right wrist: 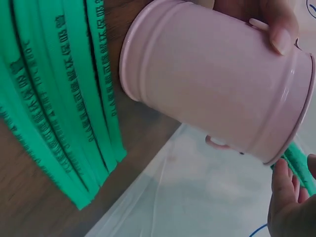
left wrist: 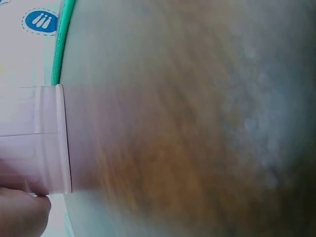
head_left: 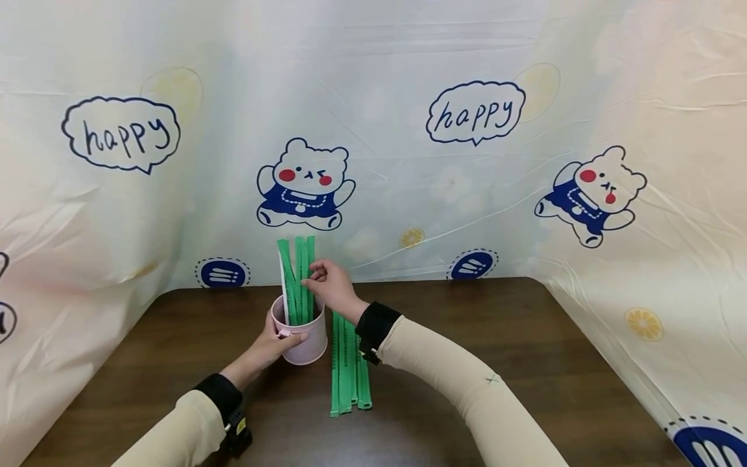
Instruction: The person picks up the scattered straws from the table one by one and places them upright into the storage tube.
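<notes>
A pink metal bucket (head_left: 306, 347) stands upright on the table, several long green wrapped straws (head_left: 300, 279) leaning out of its mouth. One of them shows a white side. My left hand (head_left: 274, 345) grips the bucket near its rim, thumb across the front. Beside the upper part of the straws, my right hand (head_left: 332, 285) pinches a green straw (right wrist: 297, 165) between thumb and fingers, just above the rim. More green wrapped straws (right wrist: 64, 94), printed with black characters, lie side by side on the table right of the bucket, partly hidden by my right wrist in the head view.
The dark wooden table (head_left: 467, 350) has rounded back corners. Behind it hangs a pale curtain (head_left: 385, 84) printed with bears, speech bubbles and orange slices, and it also drapes along both sides. My right sleeve (head_left: 461, 383) crosses over the table.
</notes>
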The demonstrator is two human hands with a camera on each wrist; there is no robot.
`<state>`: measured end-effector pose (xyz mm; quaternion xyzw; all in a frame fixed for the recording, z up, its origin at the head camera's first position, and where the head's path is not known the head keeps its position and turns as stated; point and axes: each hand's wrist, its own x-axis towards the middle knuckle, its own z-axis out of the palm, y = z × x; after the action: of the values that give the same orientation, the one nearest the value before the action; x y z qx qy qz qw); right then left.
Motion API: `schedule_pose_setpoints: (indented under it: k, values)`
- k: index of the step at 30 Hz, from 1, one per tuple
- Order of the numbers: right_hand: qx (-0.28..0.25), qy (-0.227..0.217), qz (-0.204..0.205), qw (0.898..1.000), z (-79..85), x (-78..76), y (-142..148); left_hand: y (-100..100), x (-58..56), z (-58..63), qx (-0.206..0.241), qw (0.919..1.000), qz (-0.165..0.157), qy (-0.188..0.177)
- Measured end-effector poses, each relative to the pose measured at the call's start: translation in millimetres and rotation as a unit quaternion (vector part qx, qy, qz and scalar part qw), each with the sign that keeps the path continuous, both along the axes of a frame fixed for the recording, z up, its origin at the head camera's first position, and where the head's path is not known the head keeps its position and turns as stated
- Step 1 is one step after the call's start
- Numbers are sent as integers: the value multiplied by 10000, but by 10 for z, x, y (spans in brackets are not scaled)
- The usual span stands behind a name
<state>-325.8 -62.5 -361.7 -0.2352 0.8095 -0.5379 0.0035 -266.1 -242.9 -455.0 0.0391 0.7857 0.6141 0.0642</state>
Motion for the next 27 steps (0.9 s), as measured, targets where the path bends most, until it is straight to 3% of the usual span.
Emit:
schedule_pose_setpoints:
  k: [9, 12, 17, 21, 27]
  values:
    - [244, -247, -251, 9991, -89, -204, 368, 11, -11, 18, -83, 9998, 79, -148]
    - [494, -268, -337, 9978, -192, -267, 543, 13, -28, 17, -138, 9997, 67, -183]
    - [995, -759, -260, 9918, -428, -283, 781, 3, -10, 11, -107, 9998, 52, -179]
    - [1326, -1131, -237, 9844, -650, -267, 840, -17, 27, 25, -127, 9997, 78, -211]
    - [1655, -1141, -236, 9793, -834, -244, 859, 6, -10, 45, -163, 9996, 40, -208]
